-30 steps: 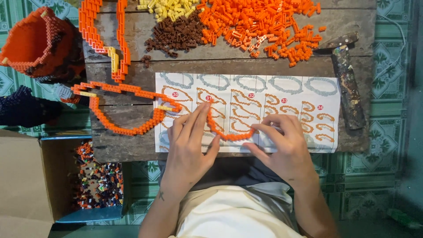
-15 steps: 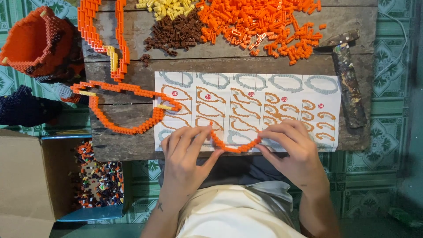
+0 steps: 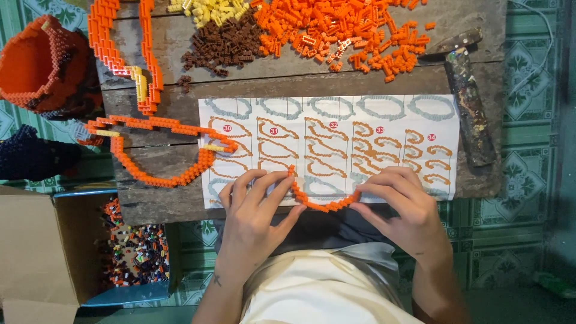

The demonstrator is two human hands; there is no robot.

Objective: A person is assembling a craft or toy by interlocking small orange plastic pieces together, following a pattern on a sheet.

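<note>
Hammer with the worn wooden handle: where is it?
The hammer lies on the wooden board's right end, beside the paper pattern sheet.

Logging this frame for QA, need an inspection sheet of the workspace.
Surface: worn wooden board, printed pattern sheet on it.
Job's things: curved orange block strip, held at both ends.
Clutter: orange block pile, brown pile, orange loop, hammer, cardboard box of mixed blocks.
Hands: left hand and right hand pinch the strip.
Cables: white cord, top right.
Surroundings: green patterned floor tiles.
</note>
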